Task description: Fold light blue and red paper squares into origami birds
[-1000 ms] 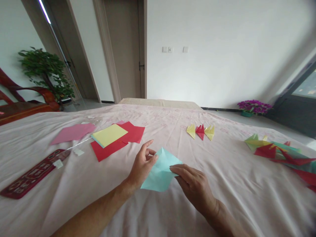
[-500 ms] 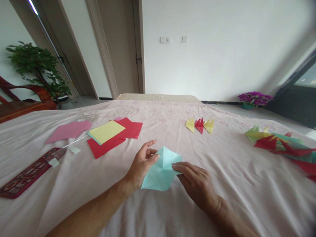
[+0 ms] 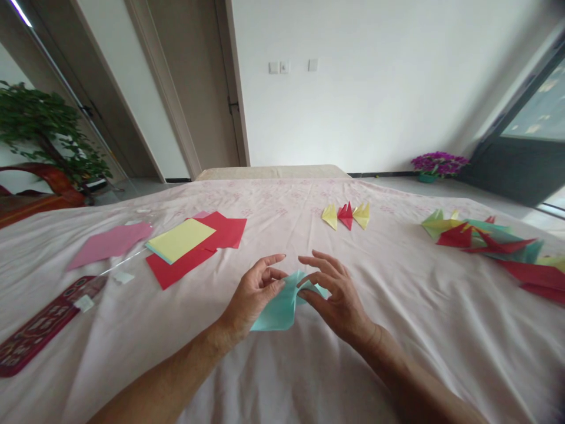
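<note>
A light blue sheet of paper, creased and partly bent, is held up just over the cloth in front of me. My left hand grips its left edge between thumb and curled fingers, the index finger stretched above. On the other side, my right hand has its thumb and a finger close together at the paper's right flap, its other fingers raised and spread. Part of that flap is hidden behind the right fingers.
A pink-flowered cloth covers the table. To the left lie red sheets, a yellow sheet, a pink sheet and a dark red packet. Three small folded papers stand farther back; more folded pieces lie right.
My right hand has turned, its fingers lifting and spreading while it bends the blue paper's right side inward and up. My left hand keeps its hold. The view has shifted slightly right.
</note>
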{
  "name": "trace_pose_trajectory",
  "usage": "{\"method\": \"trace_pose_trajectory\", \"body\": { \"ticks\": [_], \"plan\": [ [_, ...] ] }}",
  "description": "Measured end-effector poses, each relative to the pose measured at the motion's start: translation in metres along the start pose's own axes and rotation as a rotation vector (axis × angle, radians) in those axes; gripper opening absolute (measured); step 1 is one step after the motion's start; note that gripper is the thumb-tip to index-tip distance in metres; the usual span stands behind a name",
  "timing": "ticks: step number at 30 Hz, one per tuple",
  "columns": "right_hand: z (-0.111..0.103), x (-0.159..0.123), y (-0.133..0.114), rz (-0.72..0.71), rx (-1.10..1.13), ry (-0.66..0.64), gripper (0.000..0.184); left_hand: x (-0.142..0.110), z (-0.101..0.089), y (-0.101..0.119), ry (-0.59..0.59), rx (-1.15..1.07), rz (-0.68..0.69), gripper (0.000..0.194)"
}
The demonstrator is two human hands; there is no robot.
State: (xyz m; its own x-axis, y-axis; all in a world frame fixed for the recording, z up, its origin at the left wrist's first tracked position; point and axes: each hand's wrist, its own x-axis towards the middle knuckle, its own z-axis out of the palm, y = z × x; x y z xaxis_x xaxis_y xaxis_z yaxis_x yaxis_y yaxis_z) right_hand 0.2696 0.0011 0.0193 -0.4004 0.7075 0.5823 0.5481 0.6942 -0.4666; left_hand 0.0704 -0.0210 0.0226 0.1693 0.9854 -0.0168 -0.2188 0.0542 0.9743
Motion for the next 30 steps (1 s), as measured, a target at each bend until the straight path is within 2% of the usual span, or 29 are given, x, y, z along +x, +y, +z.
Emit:
{"method": "trace_pose_trajectory", "body": {
  "ticks": [4, 9, 12, 16, 20, 30],
  "plan": [
    [0.005, 0.0, 0.003, 0.145, 0.274, -0.019, 0.007, 0.0, 0.001, 0.0, -0.038, -0.074, -0.034, 0.057],
    [0.008, 0.003, 0.006, 0.576, 0.778, 0.094, 0.025, 0.004, -0.002, 0.002, 0.029, -0.318, -0.057, 0.045],
    [0.007, 0.006, 0.009, 0.708, 0.964, 0.161, 0.032, 0.004, -0.006, 0.0, -0.024, -0.399, -0.026, 0.039],
    [0.008, 0.006, 0.011, 0.763, 1.011, 0.185, 0.036, 0.001, -0.006, -0.006, -0.088, -0.28, 0.014, 0.048],
    [0.012, 0.004, 0.01, 0.775, 1.0, 0.17, 0.038, 0.001, -0.003, -0.01, -0.105, -0.258, 0.053, 0.053],
    [0.02, 0.006, 0.001, 0.82, 1.032, 0.123, 0.042, 0.008, 0.003, -0.021, -0.031, -0.213, 0.029, 0.045]
  ]
}}
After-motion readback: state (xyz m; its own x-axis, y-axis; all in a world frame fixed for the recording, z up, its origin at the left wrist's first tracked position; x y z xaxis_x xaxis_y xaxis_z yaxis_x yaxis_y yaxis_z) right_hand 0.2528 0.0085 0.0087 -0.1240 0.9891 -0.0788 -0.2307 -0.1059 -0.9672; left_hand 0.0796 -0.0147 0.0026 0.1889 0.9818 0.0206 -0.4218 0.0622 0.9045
